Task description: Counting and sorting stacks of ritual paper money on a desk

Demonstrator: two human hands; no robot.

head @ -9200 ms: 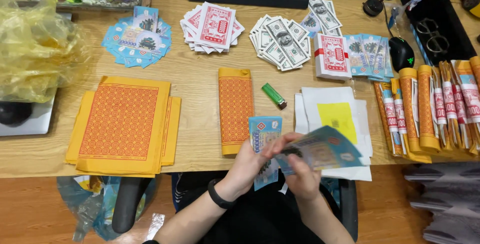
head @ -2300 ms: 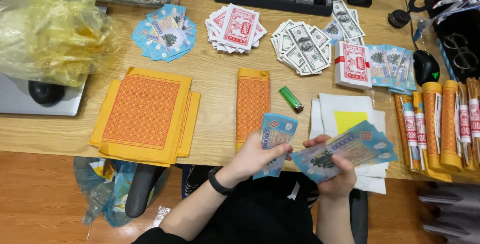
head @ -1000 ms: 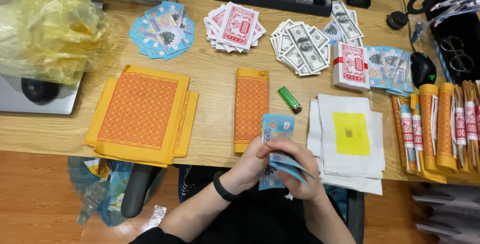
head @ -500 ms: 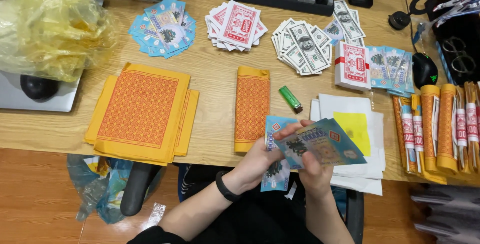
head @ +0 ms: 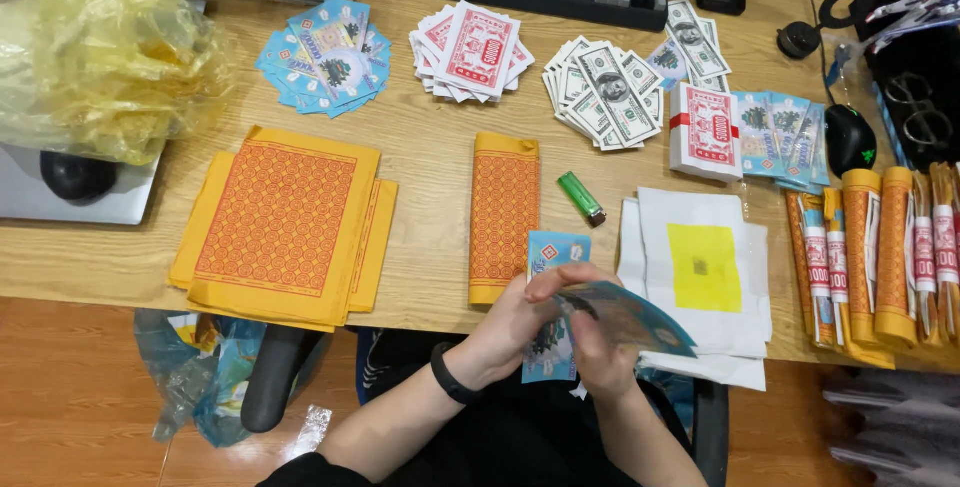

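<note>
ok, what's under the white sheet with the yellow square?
The white sheet with the yellow square tops a small stack of white sheets, whose edges stick out left and below, on the wooden desk. Anything between them is covered.

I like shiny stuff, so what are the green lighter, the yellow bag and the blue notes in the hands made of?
The green lighter looks like glossy, see-through plastic with a dark metal-looking tip. The yellow bag seems thin plastic film: crinkled, translucent, catching light. The blue notes, held by the left hand and right hand, look like printed paper, bending softly; whether coated is unclear.
</note>
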